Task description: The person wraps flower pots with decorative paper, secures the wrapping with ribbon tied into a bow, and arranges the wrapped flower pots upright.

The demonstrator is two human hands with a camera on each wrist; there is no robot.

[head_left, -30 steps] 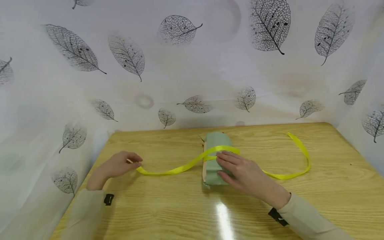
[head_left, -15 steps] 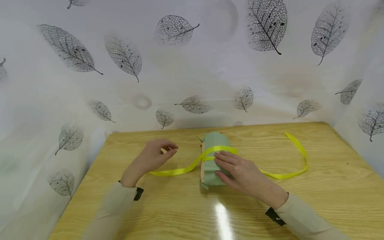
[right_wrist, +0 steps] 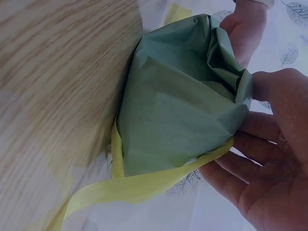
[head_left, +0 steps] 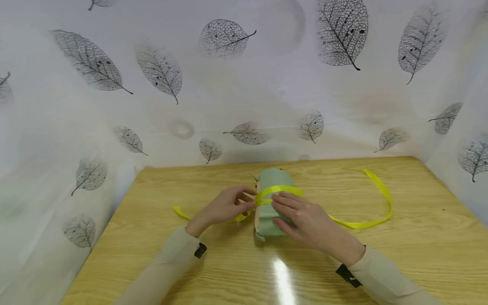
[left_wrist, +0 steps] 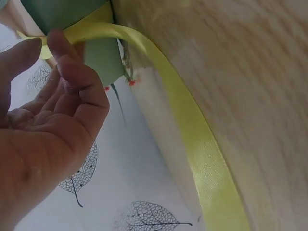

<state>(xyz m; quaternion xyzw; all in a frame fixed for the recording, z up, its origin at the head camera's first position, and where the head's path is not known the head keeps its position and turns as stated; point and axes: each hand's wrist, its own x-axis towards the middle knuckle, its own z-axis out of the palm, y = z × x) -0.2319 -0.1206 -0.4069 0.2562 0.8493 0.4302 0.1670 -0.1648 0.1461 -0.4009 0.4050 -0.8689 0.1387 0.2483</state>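
A bundle wrapped in green paper (head_left: 271, 225) lies on the table, a peach-coloured strip showing along its left side. Around its middle runs a yellow ribbon (head_left: 280, 189), crossing itself near the left edge. My right hand (head_left: 310, 222) rests on the bundle's top with fingers extended over the ribbon; in the right wrist view the thumb is beside the folded paper end (right_wrist: 226, 57). At the bundle's left edge is my left hand (head_left: 225, 206), its thumb and forefinger slightly apart right at the ribbon crossing. The ribbon's left tail (left_wrist: 192, 134) passes behind this hand.
The ribbon's other tail (head_left: 385, 197) curves across the wooden table (head_left: 419, 237) on the right. Small red flowers (left_wrist: 131, 82) and thin green leaves poke from the bundle's far end. A white leaf-print cloth (head_left: 267, 97) hangs behind the table and along both sides.
My left hand has let go of the ribbon's left tail and moved right to the bundle's left edge. The tail lies on the table. My right hand has stayed on the bundle.
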